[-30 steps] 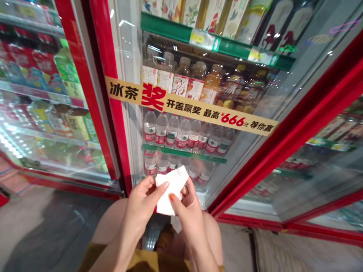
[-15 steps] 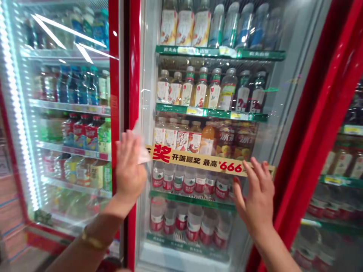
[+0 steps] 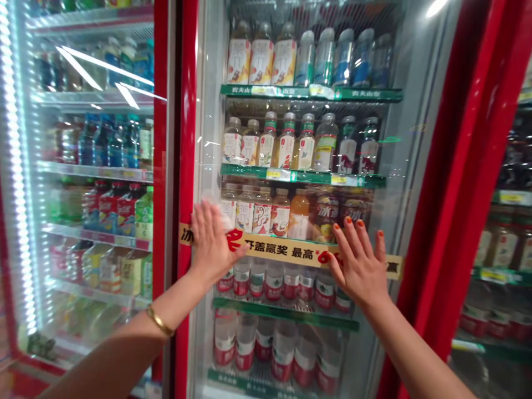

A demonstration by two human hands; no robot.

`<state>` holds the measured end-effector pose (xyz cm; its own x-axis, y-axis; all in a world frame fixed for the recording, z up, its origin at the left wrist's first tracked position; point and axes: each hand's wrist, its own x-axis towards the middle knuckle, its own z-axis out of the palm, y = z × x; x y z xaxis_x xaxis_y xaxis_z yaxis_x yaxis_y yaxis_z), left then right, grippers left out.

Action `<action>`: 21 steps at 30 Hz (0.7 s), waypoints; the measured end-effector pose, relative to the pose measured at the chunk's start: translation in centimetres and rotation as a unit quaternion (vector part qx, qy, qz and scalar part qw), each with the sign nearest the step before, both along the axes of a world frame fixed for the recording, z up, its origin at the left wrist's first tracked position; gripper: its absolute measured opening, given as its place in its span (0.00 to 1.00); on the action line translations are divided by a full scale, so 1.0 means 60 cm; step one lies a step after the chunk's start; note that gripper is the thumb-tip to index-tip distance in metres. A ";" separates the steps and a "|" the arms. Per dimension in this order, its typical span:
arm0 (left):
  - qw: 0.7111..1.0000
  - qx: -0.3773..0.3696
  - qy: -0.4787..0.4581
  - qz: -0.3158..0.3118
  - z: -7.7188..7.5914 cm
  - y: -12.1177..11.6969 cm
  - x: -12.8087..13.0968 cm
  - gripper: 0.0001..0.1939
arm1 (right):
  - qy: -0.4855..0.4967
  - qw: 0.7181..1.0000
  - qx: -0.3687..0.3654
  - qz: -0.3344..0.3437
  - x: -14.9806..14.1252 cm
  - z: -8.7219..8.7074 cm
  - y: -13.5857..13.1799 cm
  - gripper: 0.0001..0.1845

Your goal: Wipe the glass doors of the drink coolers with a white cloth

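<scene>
Our left hand (image 3: pixel 211 238) was open and flat, with white paper (image 3: pixel 225 218) under its fingers, probably touching the glass (image 3: pixel 369 343). Our right hand (image 3: pixel 363 269) spread its fingers wide. Flat, even pushing suited thin paper best.

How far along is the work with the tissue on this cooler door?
Done: the white tissue is up at the glass door. In hand: the left hand lies flat over it by the banner; the right hand is spread, no tissue showing. Left: probably glass beyond the tissue, though what has been covered cannot be told.
</scene>
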<state>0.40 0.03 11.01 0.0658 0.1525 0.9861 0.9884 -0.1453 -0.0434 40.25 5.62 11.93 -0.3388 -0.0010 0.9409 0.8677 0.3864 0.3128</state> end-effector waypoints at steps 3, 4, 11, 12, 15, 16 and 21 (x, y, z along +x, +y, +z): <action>0.984 -0.051 0.164 -0.040 -0.012 0.001 0.011 0.66 | 0.011 1.000 0.002 0.004 -0.001 0.000 0.002 0.46; 0.971 -0.068 0.224 -0.047 -0.013 -0.002 0.005 0.65 | 0.010 1.000 0.001 0.005 -0.001 0.000 0.002 0.46; 0.997 -0.010 0.065 0.029 0.061 0.001 -0.034 0.66 | 0.011 1.000 -0.019 0.000 -0.001 -0.002 -0.001 0.48; 0.994 -0.021 0.108 0.016 0.056 0.001 -0.028 0.68 | 0.014 1.000 -0.024 -0.003 -0.001 -0.002 -0.001 0.48; 0.949 -0.074 0.305 -0.037 0.042 -0.008 -0.026 0.71 | 0.010 0.999 -0.031 -0.007 -0.001 -0.001 -0.004 0.49; 0.942 -0.078 0.325 -0.043 0.050 -0.011 -0.034 0.68 | 0.008 0.999 -0.032 -0.008 -0.002 0.000 -0.005 0.50; 0.991 -0.020 0.132 0.002 0.148 -0.006 -0.046 0.57 | 0.005 1.000 -0.027 -0.011 -0.003 0.001 -0.006 0.49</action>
